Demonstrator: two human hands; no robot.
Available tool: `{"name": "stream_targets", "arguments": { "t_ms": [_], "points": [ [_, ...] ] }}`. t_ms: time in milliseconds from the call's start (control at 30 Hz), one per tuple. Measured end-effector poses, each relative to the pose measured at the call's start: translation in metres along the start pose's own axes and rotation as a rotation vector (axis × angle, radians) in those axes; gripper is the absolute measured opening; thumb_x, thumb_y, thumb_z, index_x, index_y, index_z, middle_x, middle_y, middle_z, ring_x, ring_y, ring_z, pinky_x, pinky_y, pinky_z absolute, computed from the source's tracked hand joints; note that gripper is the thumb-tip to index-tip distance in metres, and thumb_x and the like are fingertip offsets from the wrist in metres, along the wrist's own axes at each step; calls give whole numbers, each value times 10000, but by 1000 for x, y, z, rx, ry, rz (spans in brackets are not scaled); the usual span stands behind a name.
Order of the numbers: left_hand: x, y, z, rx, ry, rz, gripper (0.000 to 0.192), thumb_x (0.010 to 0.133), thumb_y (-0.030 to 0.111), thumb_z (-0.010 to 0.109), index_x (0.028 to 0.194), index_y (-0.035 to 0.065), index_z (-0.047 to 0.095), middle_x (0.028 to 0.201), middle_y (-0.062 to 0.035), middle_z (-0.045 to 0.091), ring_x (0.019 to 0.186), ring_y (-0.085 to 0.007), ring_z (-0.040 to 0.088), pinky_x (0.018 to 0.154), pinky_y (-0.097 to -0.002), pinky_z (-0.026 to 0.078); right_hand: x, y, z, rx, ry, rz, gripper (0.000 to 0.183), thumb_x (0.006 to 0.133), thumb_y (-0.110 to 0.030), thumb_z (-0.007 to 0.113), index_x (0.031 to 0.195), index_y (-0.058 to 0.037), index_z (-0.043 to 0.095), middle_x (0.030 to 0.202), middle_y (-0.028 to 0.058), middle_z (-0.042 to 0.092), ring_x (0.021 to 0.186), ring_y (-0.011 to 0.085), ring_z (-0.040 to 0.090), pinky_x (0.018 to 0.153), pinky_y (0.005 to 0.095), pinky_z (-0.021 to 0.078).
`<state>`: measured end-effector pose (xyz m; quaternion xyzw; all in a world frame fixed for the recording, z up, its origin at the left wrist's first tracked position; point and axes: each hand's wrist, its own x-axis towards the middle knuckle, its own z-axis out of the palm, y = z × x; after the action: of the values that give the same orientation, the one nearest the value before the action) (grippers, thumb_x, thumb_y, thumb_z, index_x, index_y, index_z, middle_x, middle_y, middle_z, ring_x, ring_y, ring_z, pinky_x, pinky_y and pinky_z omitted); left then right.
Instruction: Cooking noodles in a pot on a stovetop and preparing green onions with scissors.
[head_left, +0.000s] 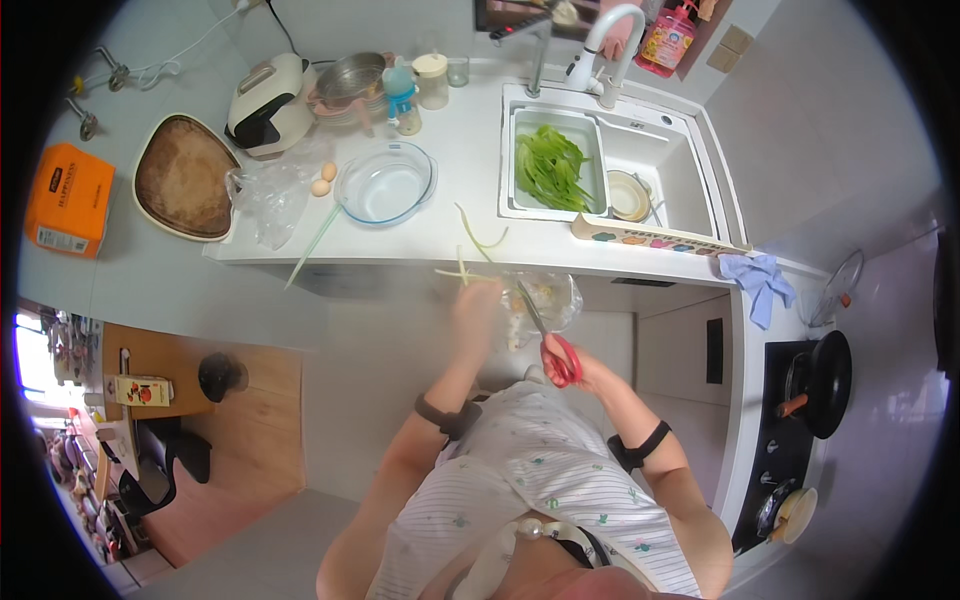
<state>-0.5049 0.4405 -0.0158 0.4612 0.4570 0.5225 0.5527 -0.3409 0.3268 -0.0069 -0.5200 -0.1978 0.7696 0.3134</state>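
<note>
My left hand (478, 304), blurred, is closed around thin pale-green stems (463, 274) just in front of the counter edge. Another long green strip (474, 236) shows above it over the white counter; whether it is part of the same bunch I cannot tell. In my right hand (559, 364) are scissors with red handles (574, 365), their blades (532, 307) pointing up towards the counter. Below the blades, a clear plastic bag (559, 296) with scraps in it sits in front of the cabinet. Leafy greens (551, 169) lie in a pale basin (598, 196) at the sink.
On the counter are a glass bowl (386, 184), eggs (321, 187), a crumpled plastic bag (270, 199) and a pale-green stick-like item (313, 244). The sink (675, 169) holds a bowl (628, 196). A blue cloth (759, 285) and stove with wok (829, 386) stand right.
</note>
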Motion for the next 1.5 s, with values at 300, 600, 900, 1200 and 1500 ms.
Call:
{"name": "stream_targets", "arguments": {
  "t_ms": [300, 600, 900, 1200, 1500],
  "points": [
    [14, -3, -11, -156, 76, -169, 164, 821, 212, 630, 917, 78, 629, 780, 44, 577, 648, -32, 456, 526, -159, 293, 7, -27, 24, -159, 328, -478, 340, 717, -303, 724, 840, -32, 559, 762, 70, 626, 628, 94, 567, 556, 221, 451],
    [2, 29, -1, -321, 74, -251, 157, 830, 192, 619, 901, 53, 607, 827, -15, 617, 630, -52, 473, 558, -176, 350, 49, -52, 45, -246, 503, -729, 266, 702, -84, 721, 904, -16, 563, 818, 50, 624, 705, 97, 567, 627, 242, 465],
    [11, 27, -18, -368, 316, -77, 143, 829, 147, 616, 903, 26, 602, 821, -47, 621, 625, -61, 463, 591, -190, 375, -30, -34, 16, 248, -347, -62, 603, 828, -639, 368, 765, -60, 524, 675, 41, 556, 578, 122, 519, 500, 211, 393],
    [10, -8, 2, -63, 201, 120, 167, 822, 87, 616, 961, -5, 609, 834, -55, 637, 670, -65, 506, 594, -191, 401, -27, -20, 26, 216, -315, 16, 615, 797, -689, 343, 708, -101, 500, 622, 60, 543, 522, 128, 514, 458, 213, 402],
    [17, -64, 7, 51, 179, 69, 140, 807, 96, 639, 912, 5, 628, 781, -1, 608, 686, -49, 505, 616, -181, 394, 12, -1, 6, 250, -89, 22, 579, 780, -663, 424, 691, -92, 471, 567, 63, 531, 420, 125, 477, 391, 220, 401]
  ]
}}
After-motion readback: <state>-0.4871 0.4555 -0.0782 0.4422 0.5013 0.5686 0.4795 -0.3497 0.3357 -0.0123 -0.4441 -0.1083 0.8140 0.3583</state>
